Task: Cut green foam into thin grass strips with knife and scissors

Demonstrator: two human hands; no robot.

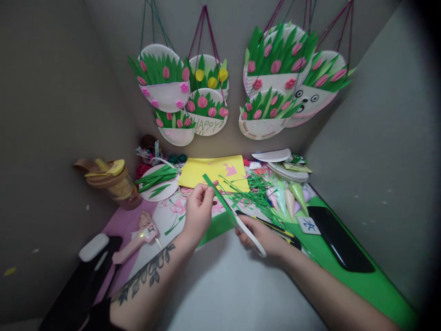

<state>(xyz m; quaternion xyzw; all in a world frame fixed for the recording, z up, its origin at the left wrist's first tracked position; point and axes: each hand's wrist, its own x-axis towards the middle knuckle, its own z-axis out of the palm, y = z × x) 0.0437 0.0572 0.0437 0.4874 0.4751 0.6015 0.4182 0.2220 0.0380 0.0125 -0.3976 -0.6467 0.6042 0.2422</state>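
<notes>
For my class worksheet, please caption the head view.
The right hand holds white-handled scissors at a green paper strip held by the left hand, below hanging paper-plate baskets.

Grey walls [51, 115] box in a dimly lit tabletop [234, 294].

Scissors [252, 237] partly behind right hand [268, 238]

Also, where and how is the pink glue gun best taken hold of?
Probably by the handle of the pink glue gun, coming from the near left: the slim handle points that way, away from the thicker body. A small light glows there, so it may be hot; better avoid the body.
</notes>
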